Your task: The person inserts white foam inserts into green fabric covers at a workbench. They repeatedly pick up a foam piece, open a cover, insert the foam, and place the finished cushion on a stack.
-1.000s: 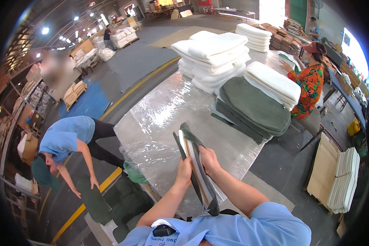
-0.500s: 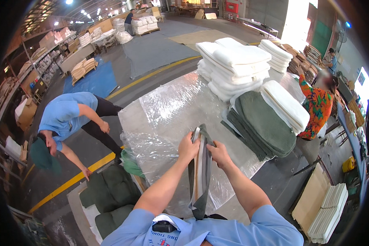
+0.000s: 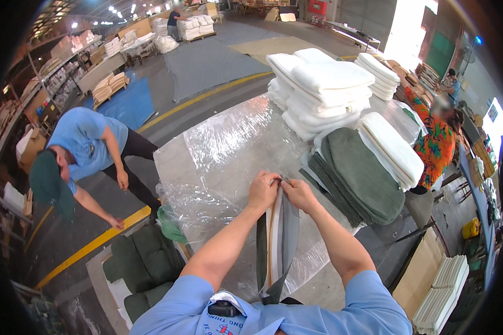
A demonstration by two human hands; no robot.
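Above the plastic-covered table, a dark green fabric cover [image 3: 289, 240] stands edge-on in front of my body. Its grey underside shows, and a white layer with a thin brown strip lies inside it. At its far end my left hand [image 3: 262, 191] pinches the edge. Close beside it, my right hand [image 3: 297, 194] grips the same end, its fingertips nearly touching the left ones. A stack of flat green fabric pieces [image 3: 363, 164] lies on the table to the right of my hands.
Tall piles of folded white padding [image 3: 324, 84] stand on the far side of the table [image 3: 218, 139]. On the left, a person in a blue shirt [image 3: 89, 139] bends over green cushions [image 3: 145, 254]. Another person in a patterned shirt [image 3: 437, 145] is at the right.
My hands have shifted to the far end of the green cover and drawn together there. The co-worker at left has lifted a hand slightly off the green cushions.
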